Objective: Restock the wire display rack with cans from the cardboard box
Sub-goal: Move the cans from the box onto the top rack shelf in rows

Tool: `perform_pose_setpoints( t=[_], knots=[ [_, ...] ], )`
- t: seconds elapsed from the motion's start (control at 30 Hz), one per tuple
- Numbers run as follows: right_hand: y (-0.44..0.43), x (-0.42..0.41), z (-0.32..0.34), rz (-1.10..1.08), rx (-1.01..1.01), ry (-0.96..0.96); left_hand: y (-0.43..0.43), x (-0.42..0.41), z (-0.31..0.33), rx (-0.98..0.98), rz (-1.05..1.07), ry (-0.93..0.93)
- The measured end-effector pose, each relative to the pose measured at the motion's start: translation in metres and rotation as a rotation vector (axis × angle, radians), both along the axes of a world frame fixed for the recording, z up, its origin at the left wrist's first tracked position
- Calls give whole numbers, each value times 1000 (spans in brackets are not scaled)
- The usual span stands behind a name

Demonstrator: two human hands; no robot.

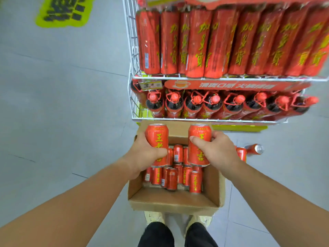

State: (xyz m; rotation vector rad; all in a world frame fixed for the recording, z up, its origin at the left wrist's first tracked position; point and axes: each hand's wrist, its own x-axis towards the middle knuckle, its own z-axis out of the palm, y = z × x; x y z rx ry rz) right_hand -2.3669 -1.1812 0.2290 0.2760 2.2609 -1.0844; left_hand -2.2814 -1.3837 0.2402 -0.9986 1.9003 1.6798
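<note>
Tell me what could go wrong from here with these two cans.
1. The left hand and right hand hold the left can and right can above the cardboard box; a slip could dent the boxed cans.
2. A loose can lies on the floor right of the box; it might roll underfoot.
3. The wire rack shelves in view look full of bottles; forcing cans in may topple some.
</note>
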Motion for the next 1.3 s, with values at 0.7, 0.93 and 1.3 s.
perform_pose_setpoints(
  t=[0.7, 0.93, 1.3],
  knots=[
    [-31, -42, 465, -41, -90, 580, -26, -64, 445, -80, -97, 623],
    [-42, -52, 589, -79, -161, 770, -44, -84, 564, -159, -70, 800],
    [-30, -111, 693, -50, -197, 893, -38, -149, 675, -302, -23, 910]
  ],
)
